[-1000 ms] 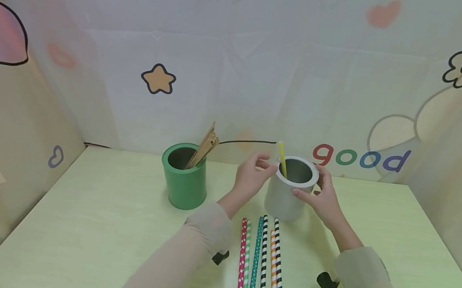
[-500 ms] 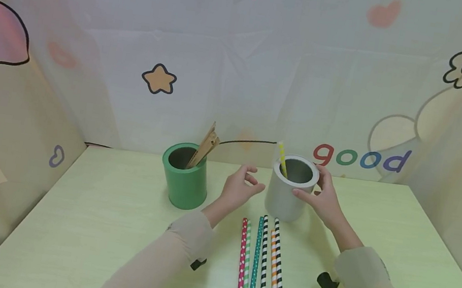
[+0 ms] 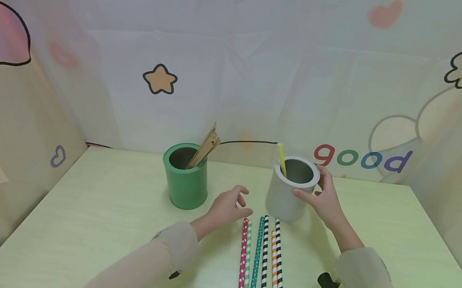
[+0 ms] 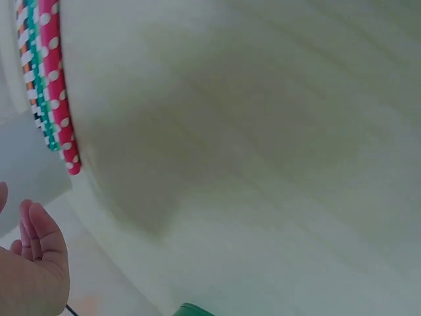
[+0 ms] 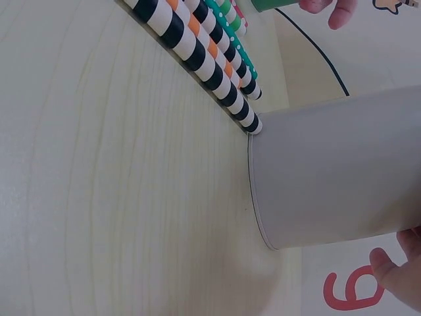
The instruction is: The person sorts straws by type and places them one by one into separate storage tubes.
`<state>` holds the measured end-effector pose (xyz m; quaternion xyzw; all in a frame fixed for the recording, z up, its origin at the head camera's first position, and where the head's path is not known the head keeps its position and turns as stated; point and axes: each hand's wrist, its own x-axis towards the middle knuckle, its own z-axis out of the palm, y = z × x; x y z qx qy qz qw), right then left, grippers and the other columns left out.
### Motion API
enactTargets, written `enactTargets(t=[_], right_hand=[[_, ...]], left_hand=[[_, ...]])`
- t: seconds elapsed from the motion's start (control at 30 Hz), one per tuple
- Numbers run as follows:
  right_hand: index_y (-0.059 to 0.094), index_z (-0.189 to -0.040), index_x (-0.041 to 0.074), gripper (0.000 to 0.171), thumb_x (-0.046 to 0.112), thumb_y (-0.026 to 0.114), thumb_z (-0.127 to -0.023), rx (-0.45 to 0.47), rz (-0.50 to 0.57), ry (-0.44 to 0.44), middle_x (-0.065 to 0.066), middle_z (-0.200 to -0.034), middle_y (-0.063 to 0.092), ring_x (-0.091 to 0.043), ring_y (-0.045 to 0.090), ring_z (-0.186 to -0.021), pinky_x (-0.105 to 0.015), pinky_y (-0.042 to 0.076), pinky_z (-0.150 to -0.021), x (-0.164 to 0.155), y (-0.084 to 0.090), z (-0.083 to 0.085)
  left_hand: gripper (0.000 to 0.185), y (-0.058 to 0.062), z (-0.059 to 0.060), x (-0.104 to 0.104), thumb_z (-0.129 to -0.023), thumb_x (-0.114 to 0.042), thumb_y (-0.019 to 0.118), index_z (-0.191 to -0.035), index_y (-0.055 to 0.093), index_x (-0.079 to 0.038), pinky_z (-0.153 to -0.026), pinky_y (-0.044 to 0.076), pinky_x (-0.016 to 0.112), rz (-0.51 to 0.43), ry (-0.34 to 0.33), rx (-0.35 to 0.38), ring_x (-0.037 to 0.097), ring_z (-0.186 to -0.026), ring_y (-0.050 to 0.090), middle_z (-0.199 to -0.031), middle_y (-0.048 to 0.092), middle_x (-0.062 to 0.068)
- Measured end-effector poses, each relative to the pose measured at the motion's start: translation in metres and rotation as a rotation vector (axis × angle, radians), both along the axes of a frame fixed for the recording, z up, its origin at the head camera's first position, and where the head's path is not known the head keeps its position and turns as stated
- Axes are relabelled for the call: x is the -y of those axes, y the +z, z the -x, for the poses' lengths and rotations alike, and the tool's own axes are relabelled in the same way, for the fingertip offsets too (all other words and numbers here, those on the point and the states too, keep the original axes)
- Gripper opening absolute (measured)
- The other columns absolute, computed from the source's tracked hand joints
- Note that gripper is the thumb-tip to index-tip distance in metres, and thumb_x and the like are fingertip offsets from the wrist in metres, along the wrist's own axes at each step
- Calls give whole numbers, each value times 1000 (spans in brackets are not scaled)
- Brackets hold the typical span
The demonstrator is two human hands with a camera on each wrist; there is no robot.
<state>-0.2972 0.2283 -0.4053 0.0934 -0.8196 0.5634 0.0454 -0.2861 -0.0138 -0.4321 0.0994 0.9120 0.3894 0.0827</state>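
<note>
My right hand [image 3: 324, 201] holds the light grey can [image 3: 282, 204] at its right rim and side, thumb in front. The can stands upright on the table, and a yellow straw [image 3: 281, 159] leans inside it. In the right wrist view, the can's smooth wall [image 5: 335, 178] fills much of the right side. Nothing is in my left hand [image 3: 226, 208], whose fingers are loosely bent just above the far ends of the straws. The nearest one is a pink straw with white dots [image 3: 242, 265], also seen as a pink straw [image 4: 56, 85] in the left wrist view.
Several more patterned paper straws lie side by side, among them a teal dotted straw [image 3: 256, 267] and an orange striped straw [image 3: 274, 275]. To the left stands a green can [image 3: 188, 190] holding flat wooden sticks [image 3: 205, 149]. A printed cloth [image 3: 242, 66] hangs behind the table.
My left hand has let go of the yellow straw at the grey can and moved left and down toward the lying straws. The right hand has kept its hold on the can.
</note>
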Motion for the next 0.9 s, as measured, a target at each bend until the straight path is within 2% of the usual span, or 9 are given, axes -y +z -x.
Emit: enactTargets(t=[0.17,0.37,0.53,0.6,0.9], right_hand=[[9,-139,8,86,22,68,-78,8,-2,-4,-16,-140,24,-36,23,-128,-61,20,-100,0,1,0],[8,-139,6,84,16,66,-79,19,9,5,-19,-140,23,-37,22,-128,-61,20,-101,4,9,-6],[8,-138,5,85,18,66,-78,16,0,6,-19,-139,23,-37,22,-128,-60,22,-100,3,7,-5],[9,-138,7,86,22,68,-77,12,0,-2,-17,-139,24,-35,23,-127,-60,22,-100,0,1,0],[8,-138,6,88,24,69,-76,4,-6,-2,-18,-139,24,-37,23,-126,-61,21,-100,0,0,0]], left_hand=[[50,-12,-6,4,-78,-27,67,-120,44,-14,-59,43,20,62,-68,1,12,-68,50,-90,56,-1],[53,-22,-15,4,-75,-28,69,-120,44,-14,-60,44,21,115,-105,55,12,-70,50,-90,55,-1],[51,-28,-22,6,-74,-31,70,-117,46,-16,-60,42,22,162,-137,36,12,-70,48,-87,54,-3],[50,-29,-26,7,-73,-32,70,-115,47,-17,-58,41,22,165,-140,42,12,-69,47,-84,52,-3],[47,-30,-36,10,-73,-33,71,-110,47,-18,-54,38,22,159,-158,36,12,-66,46,-77,50,-3]])
